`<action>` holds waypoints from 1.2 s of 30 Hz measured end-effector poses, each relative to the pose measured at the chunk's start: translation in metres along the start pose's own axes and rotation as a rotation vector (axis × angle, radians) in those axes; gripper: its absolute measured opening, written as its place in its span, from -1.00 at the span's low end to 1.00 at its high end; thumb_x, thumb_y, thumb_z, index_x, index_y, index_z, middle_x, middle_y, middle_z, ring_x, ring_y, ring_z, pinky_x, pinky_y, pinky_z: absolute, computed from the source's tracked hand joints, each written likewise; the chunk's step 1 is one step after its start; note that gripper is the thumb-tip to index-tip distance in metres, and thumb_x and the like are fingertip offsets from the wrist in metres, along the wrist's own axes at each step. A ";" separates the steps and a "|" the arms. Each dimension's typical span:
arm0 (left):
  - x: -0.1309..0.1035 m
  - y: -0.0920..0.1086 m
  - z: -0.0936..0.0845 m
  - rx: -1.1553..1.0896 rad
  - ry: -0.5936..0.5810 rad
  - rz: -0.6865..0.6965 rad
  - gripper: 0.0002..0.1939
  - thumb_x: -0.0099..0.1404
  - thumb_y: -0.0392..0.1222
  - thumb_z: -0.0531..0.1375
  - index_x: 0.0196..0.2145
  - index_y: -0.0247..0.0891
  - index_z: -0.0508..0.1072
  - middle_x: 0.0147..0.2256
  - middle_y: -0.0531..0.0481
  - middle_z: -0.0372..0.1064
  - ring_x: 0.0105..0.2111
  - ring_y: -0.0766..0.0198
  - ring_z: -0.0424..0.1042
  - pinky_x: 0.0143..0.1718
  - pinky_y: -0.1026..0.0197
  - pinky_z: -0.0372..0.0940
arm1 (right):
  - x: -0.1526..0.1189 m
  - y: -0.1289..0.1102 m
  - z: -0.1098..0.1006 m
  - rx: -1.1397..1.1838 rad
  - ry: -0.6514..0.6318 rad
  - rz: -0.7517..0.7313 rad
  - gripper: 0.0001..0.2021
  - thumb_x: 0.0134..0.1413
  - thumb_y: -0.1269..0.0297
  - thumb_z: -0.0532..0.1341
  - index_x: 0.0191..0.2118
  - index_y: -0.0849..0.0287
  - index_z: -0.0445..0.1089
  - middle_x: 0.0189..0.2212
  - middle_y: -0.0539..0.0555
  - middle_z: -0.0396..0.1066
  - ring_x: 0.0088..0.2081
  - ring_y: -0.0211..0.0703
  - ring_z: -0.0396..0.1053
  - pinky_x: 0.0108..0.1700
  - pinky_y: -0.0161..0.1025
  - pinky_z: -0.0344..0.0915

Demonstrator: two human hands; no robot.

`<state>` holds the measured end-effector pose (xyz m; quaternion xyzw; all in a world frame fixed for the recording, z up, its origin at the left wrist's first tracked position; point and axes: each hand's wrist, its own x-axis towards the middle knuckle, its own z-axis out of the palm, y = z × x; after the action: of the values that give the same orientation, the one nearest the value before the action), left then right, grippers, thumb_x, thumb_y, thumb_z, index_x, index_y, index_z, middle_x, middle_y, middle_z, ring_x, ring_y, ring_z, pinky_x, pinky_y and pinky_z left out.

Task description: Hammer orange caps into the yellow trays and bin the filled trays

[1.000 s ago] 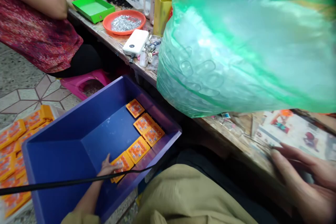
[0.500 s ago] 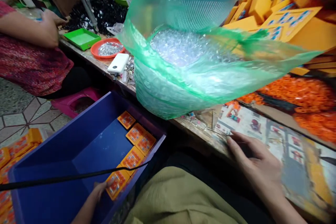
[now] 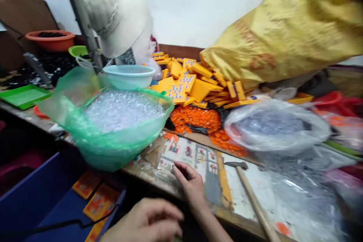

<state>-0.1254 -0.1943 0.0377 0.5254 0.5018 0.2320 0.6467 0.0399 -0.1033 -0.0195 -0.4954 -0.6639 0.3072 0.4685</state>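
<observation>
My left hand (image 3: 150, 221), blurred, is in the air at the bottom centre, its fingers loosely curled and apart with nothing seen in them. My right hand (image 3: 190, 187) hovers at the front edge of the worktable (image 3: 153, 176), thumb and index finger close together at the tips; whether something small is between them I cannot make out. Beyond it lies a printed sheet (image 3: 178, 151). Orange square pieces (image 3: 101, 201) lie in the blue bin (image 3: 53, 211) at the lower left.
A green bag (image 3: 113, 151) of clear parts stands left of centre. Yellow boxes (image 3: 198, 89) and orange parts (image 3: 198, 119) are piled behind. A hammer (image 3: 252, 193) and a clear bag (image 3: 278, 124) lie at the right. A black cord crosses the bin.
The view has swung up and to the right. My left hand has let go of the orange square piece and moved out of the bin. My right hand remains near the table edge.
</observation>
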 end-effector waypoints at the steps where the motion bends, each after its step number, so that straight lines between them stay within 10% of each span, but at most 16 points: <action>1: 0.032 0.015 0.005 -0.021 0.070 0.094 -0.61 0.20 0.03 0.16 -0.07 -0.18 0.49 -0.23 -0.06 0.52 -0.31 0.20 0.47 -0.27 0.21 0.37 | 0.009 0.000 -0.010 0.012 0.028 0.014 -0.71 0.10 0.04 0.14 -0.28 0.08 0.52 -0.39 0.07 0.57 -0.36 0.02 0.53 -0.34 -0.13 0.49; 7: 0.168 0.012 0.009 0.086 0.596 0.433 -0.63 0.19 -0.15 0.13 -0.05 -0.26 0.45 -0.13 -0.20 0.48 -0.29 0.16 0.47 -0.24 0.15 0.42 | 0.125 -0.009 -0.058 0.031 0.116 0.007 -0.71 0.08 0.14 0.21 -0.13 0.18 0.46 -0.24 0.14 0.50 -0.25 -0.06 0.46 -0.15 -0.11 0.42; 15: 0.186 -0.022 0.008 0.291 0.638 0.529 -0.63 0.27 -0.22 0.05 -0.01 -0.29 0.43 -0.12 -0.28 0.43 -0.25 0.14 0.47 -0.26 0.17 0.44 | 0.277 -0.005 0.013 0.145 0.178 0.136 -0.68 0.21 0.19 0.17 0.04 0.18 0.30 0.01 0.14 0.33 -0.08 -0.08 0.38 -0.08 -0.02 0.37; 19: 0.183 -0.015 0.008 0.226 0.676 0.479 -0.64 0.26 -0.19 0.07 -0.02 -0.30 0.42 -0.13 -0.28 0.44 -0.28 0.15 0.47 -0.26 0.15 0.44 | 0.270 -0.002 0.016 0.270 0.270 0.138 -0.67 0.21 0.20 0.17 0.05 0.20 0.29 0.00 0.14 0.34 -0.09 -0.09 0.39 -0.10 -0.03 0.38; 23: 0.182 -0.014 0.004 -0.025 0.787 0.428 -0.62 0.29 -0.10 0.06 0.03 -0.26 0.30 -0.09 -0.26 0.42 -0.25 0.16 0.48 -0.22 0.13 0.43 | 0.237 -0.002 -0.048 0.319 0.328 0.084 -0.50 0.19 0.07 0.13 0.18 0.18 0.12 -0.07 0.15 0.38 -0.12 -0.14 0.41 -0.12 -0.16 0.37; 27: 0.181 -0.012 -0.003 -0.211 0.973 0.431 -0.71 0.31 -0.07 0.01 -0.06 -0.24 0.23 -0.16 -0.21 0.39 -0.31 0.21 0.48 -0.32 0.17 0.44 | 0.185 0.000 -0.110 0.250 -0.011 0.129 -0.51 -0.04 -0.02 0.27 -0.02 0.17 0.37 -0.39 0.09 0.51 -0.42 -0.14 0.47 -0.39 -0.22 0.40; 32: 0.191 0.011 -0.017 0.440 0.910 0.465 -0.77 0.29 -0.28 0.01 -0.13 -0.29 0.35 -0.14 -0.21 0.38 -0.21 0.20 0.43 -0.17 0.14 0.38 | 0.127 0.014 -0.097 0.084 -0.469 0.155 -0.71 -0.22 0.02 0.35 -0.43 0.15 0.54 -0.67 -0.02 0.44 -0.64 -0.17 0.37 -0.61 -0.27 0.31; 36: 0.204 0.029 -0.032 0.700 0.764 0.428 -0.82 0.11 -0.43 0.11 -0.35 -0.32 0.46 -0.32 -0.15 0.42 -0.21 0.08 0.39 -0.08 0.00 0.30 | 0.112 0.011 -0.084 -0.067 -0.452 0.067 -0.78 -0.19 0.06 0.34 -0.42 0.07 0.55 -0.42 0.02 0.55 -0.32 -0.01 0.48 -0.24 -0.10 0.40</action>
<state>-0.0683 -0.0010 -0.0167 0.6774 0.6297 0.3516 0.1446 0.1135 0.0015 0.0378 -0.4512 -0.7449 0.4035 0.2806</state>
